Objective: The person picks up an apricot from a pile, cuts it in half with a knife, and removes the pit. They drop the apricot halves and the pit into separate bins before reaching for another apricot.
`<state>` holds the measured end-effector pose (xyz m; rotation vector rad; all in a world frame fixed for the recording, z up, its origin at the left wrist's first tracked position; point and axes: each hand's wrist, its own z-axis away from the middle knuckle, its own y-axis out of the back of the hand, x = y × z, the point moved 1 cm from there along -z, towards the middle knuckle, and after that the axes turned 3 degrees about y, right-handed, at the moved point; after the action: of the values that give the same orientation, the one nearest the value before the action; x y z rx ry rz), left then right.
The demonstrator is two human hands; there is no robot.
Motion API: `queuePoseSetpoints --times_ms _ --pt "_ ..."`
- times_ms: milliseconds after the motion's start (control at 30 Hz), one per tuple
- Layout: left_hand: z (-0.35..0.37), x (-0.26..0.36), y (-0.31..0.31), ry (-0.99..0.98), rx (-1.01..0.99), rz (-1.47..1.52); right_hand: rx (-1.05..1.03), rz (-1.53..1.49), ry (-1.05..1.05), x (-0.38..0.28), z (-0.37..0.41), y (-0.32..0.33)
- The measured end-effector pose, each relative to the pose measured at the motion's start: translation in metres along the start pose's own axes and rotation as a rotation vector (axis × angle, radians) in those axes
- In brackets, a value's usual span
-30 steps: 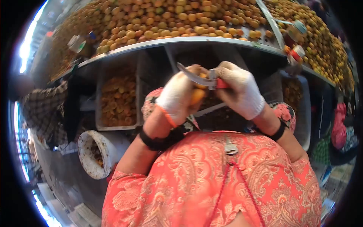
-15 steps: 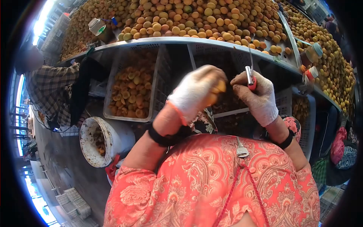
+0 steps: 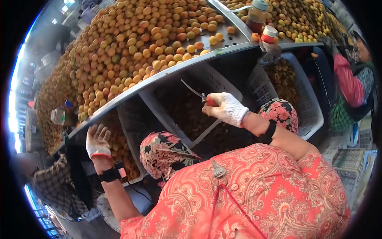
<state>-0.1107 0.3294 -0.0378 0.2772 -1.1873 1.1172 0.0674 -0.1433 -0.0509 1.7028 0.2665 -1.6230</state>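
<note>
My left hand [image 3: 98, 140], in a white glove with bare fingertips, hangs at the left below the table's edge. Its fingers are spread and nothing shows in them. It is over the near side of a crate of halved apricots [image 3: 118, 145], partly covering it. In my gloved right hand [image 3: 226, 108] is a small knife [image 3: 193, 89] with a curved blade and a red handle; the blade points up and left. Below the knife stands a white crate [image 3: 157, 115] with dark scraps in it.
A metal-edged table [image 3: 159, 77] heaped with whole apricots [image 3: 131, 44] runs across the front. Jars [image 3: 257, 14] stand on it. At the right is another crate [image 3: 312, 91]. A white bucket [image 3: 107, 209] sits at lower left. People sit at left [image 3: 59, 183] and right [image 3: 348, 79].
My left hand has moved left, away from my right hand, and the orange fruit it held is gone from it. The knife stays in my right hand. The view has turned right.
</note>
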Motion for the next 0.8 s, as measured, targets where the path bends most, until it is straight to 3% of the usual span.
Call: queuePoseSetpoints --times_ms 67,133,200,267,367,467,533,633,800 --pt "0.026 -0.005 -0.075 -0.102 -0.237 -0.116 0.026 0.028 -0.005 0.004 -0.002 0.004" --pt "0.047 -0.013 -0.157 -0.144 -0.365 -0.287 0.133 0.309 -0.021 0.013 -0.002 0.010" --pt "0.068 -0.033 -0.229 -0.220 -0.400 -0.481 0.175 0.182 0.027 0.016 0.001 0.018" --pt "0.065 -0.053 -0.275 -0.269 -0.540 -0.668 0.251 0.010 0.106 0.002 0.007 0.032" --pt "0.051 -0.081 -0.336 -0.307 -0.589 -0.963 0.284 -0.102 0.113 0.001 0.012 0.050" --pt "0.007 -0.099 -0.381 -0.485 -0.645 -1.317 0.322 -0.197 0.095 0.006 0.017 0.061" --pt "-0.023 -0.110 -0.408 -0.765 -0.636 -1.600 0.303 -0.268 0.013 0.007 0.022 0.071" --pt "-0.068 -0.130 -0.437 -0.929 -0.698 -1.778 0.303 -0.324 -0.006 0.013 0.026 0.084" --pt "-0.076 -0.158 -0.467 -0.990 -0.641 -2.046 0.344 -0.339 -0.071 0.017 0.030 0.104"
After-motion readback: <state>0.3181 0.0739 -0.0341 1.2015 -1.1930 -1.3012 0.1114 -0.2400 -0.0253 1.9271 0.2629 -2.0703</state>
